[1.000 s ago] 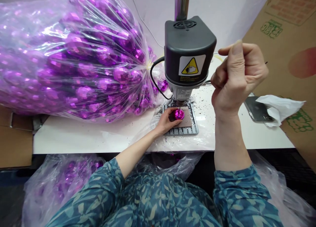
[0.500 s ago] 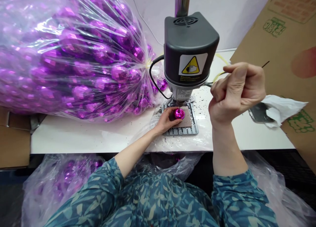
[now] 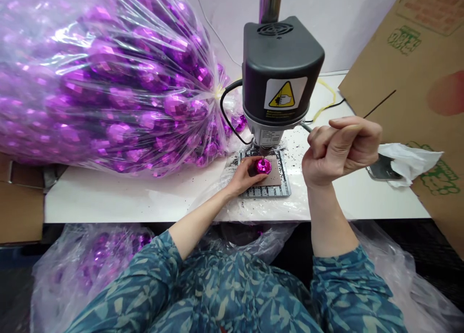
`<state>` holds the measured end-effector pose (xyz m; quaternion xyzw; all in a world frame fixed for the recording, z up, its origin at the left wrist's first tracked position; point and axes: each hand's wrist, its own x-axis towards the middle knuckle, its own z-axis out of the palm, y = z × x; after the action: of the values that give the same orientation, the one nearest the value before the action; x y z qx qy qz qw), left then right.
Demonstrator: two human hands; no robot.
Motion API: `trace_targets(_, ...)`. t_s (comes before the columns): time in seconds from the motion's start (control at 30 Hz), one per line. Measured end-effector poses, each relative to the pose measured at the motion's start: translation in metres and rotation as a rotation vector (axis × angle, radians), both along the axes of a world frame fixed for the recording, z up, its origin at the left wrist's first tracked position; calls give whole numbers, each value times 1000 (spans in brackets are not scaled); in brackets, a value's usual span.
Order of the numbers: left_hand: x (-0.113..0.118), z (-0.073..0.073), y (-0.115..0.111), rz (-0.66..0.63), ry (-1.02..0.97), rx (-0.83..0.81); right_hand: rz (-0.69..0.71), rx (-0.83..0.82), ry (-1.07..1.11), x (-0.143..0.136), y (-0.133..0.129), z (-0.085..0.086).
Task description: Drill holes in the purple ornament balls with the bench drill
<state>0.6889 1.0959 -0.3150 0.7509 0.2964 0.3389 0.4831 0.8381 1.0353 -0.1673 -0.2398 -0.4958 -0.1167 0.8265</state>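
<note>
A shiny magenta faceted ball [image 3: 263, 166] sits on a flat brown board [image 3: 274, 176] over the slotted grey base plate [image 3: 286, 193]. Thumb and fingers of my left hand [image 3: 243, 177] grip the ball from its left side. Right above it stands the dark grey drill press [image 3: 281, 72], its chuck [image 3: 266, 150] low over the ball's top; whether the bit is inside the ball is too small to tell. My right hand [image 3: 339, 152], to the right of the machine, is closed around the drill press lever [image 3: 306, 126], mostly hidden by the fingers.
A large clear bag [image 3: 119, 81] of purple faceted balls fills the left of the white table [image 3: 126, 197]. Cardboard boxes [image 3: 409, 81] flank both ends. A phone [image 3: 380, 166] lies under white tissue [image 3: 411, 160] at right. Black shavings surround the base plate.
My right hand has come down and slightly toward me with the lever. My left hand and the ball have stayed in place under the drill.
</note>
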Motion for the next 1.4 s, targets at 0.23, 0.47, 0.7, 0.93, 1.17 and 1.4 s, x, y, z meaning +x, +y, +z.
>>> trace_targets(0.23,0,1,0,-1,16,-4,-4,17,11,-1,0,-9)
trace_targets(0.47,1,0,0,-15,-23,-12,7,23,-8,2,-1,-15)
trace_targets(0.7,2,-5,0,-2,-33,0,-63,-7,27,0,-1,-26)
trace_targets(0.93,6,-4,-3,3,-84,-81,-27,-142,123,-1,0,12)
trace_targets(1.17,-24,7,-30,172,-37,246,98,-321,243,6,14,55)
trace_targets(1.4,-128,4,-105,-377,221,555,142,-258,240,6,13,53)
